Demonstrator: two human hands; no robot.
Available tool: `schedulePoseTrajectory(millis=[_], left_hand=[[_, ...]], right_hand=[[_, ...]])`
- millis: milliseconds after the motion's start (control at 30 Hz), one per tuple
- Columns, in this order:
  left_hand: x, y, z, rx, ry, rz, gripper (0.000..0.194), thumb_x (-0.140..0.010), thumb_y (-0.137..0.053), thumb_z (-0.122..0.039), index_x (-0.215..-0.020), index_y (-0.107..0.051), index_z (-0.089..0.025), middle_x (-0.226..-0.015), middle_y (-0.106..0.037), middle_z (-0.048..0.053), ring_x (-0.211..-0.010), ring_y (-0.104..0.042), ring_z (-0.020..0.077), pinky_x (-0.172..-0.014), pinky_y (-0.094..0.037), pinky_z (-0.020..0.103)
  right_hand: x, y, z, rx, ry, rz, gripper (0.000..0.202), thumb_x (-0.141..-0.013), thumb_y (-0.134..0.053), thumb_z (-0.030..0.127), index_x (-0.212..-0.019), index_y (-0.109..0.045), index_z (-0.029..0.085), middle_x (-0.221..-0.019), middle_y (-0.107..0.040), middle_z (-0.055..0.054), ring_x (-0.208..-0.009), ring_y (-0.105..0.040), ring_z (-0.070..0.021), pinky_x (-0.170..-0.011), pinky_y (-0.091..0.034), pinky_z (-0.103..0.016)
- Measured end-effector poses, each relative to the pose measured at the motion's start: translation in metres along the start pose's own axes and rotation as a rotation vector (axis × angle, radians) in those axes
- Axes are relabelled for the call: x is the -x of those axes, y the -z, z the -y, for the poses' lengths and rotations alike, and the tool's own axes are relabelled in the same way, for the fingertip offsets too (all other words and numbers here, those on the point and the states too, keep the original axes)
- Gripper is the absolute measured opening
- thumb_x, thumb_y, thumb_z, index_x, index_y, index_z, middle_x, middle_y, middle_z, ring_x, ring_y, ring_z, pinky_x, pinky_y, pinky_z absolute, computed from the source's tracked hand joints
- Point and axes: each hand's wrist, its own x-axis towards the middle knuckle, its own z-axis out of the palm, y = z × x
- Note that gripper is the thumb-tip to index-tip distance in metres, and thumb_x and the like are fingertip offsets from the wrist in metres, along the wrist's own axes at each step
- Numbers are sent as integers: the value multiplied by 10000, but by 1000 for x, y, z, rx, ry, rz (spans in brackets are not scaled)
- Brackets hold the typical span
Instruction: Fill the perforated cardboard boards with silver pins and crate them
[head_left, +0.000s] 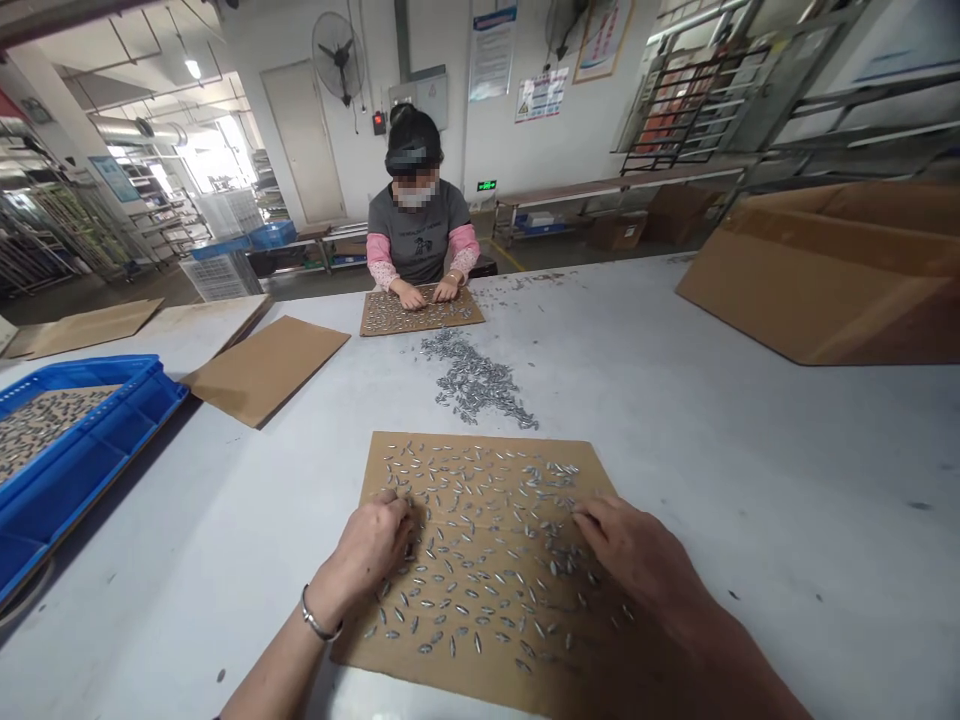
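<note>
A brown cardboard sheet (450, 675) lies on the table in front of me, covered with small silvery spindle-shaped metal pieces (478, 643). At the sheet's left side is my left hand (375, 540), its fingers curled down close to the pieces; a metal bracelet (319, 615) circles that wrist. My right hand (637, 550) is over the right side, thumb and fingertips pressed together near a denser cluster of pieces (559, 560). What either hand holds, if anything, is hidden. Beyond the sheet lies a loose heap of the same metal pieces (476, 380).
Across the white table (750, 450), a co-worker (416, 230) has both hands on another piece-covered cardboard sheet (375, 325). To the left are a blue crate (90, 500) holding more pieces and a bare cardboard sheet (266, 370). A large cardboard box (817, 290) stands at the right.
</note>
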Motion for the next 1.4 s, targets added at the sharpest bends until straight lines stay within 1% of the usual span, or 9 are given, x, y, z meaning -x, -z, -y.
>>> schedulePoseTrajectory(millis=[100,200,433,633,833,1067,1167,1233,1400], left_hand=[[-8,1,-8,-56,-52,2,281,-1025,-403,-189,-912,-660,-187,-931,-656,77,-782,-632,173,-707,-475,272],[-20,2,-19,-85,-102,18,258,-1020,-430,-194,-920,-668,-184,-939,-670,81,-805,-652,187,-722,-478,280],[-64,-8,-62,-89,-189,96,245,-949,-488,-124,-889,-714,-197,-986,-722,87,-894,-691,214,-818,-517,297],[-90,-22,-92,-146,-146,145,237,-956,-493,-178,-951,-730,-168,-1043,-743,150,-961,-712,265,-855,-544,346],[-94,-23,-93,-153,-140,163,239,-964,-497,-188,-985,-734,-164,-1066,-734,150,-1006,-706,272,-896,-538,357],[-96,-25,-89,-147,-144,171,251,-976,-488,-204,-970,-738,-184,-1055,-738,132,-969,-705,252,-881,-542,345],[-101,-26,-87,-138,-158,166,233,-964,-506,-175,-962,-738,-186,-1076,-745,121,-960,-706,234,-869,-538,319],[-108,-26,-86,-136,-164,155,231,-960,-506,-155,-961,-735,-180,-1072,-748,121,-957,-705,229,-863,-535,308],[-140,-24,-88,-154,-168,127,260,-976,-474,-140,-972,-733,-147,-1047,-742,146,-925,-706,237,-810,-538,304]], right_hand=[[21,0,-16,2,-87,41,286,-978,-470,267,-853,-727,267,-880,-722,-27,-731,-655,-191,-652,-407,-295],[31,1,-17,-21,-89,102,281,-976,-471,250,-839,-717,249,-862,-713,-33,-742,-658,-190,-654,-408,-289],[13,2,21,-141,134,135,313,-1005,-419,156,-896,-707,215,-933,-713,-51,-899,-668,-191,-770,-444,-290],[-9,-2,52,3,217,154,239,-948,-533,101,-797,-677,217,-880,-691,-43,-794,-632,-187,-685,-381,-308],[-12,-8,50,-3,241,136,241,-939,-541,69,-795,-675,209,-841,-672,-38,-781,-611,-177,-700,-359,-309],[3,-16,53,127,436,51,281,-888,-534,4,-794,-688,220,-841,-685,-47,-837,-607,-216,-774,-390,-350],[8,-16,46,96,445,34,278,-908,-540,23,-773,-685,217,-816,-680,-43,-807,-607,-200,-753,-388,-336],[4,-14,32,39,401,42,279,-952,-512,69,-803,-694,218,-827,-679,-41,-794,-610,-187,-737,-393,-320],[-34,-12,-16,-33,109,36,335,-1017,-411,191,-1001,-744,217,-975,-725,-76,-861,-644,-188,-748,-437,-288]])
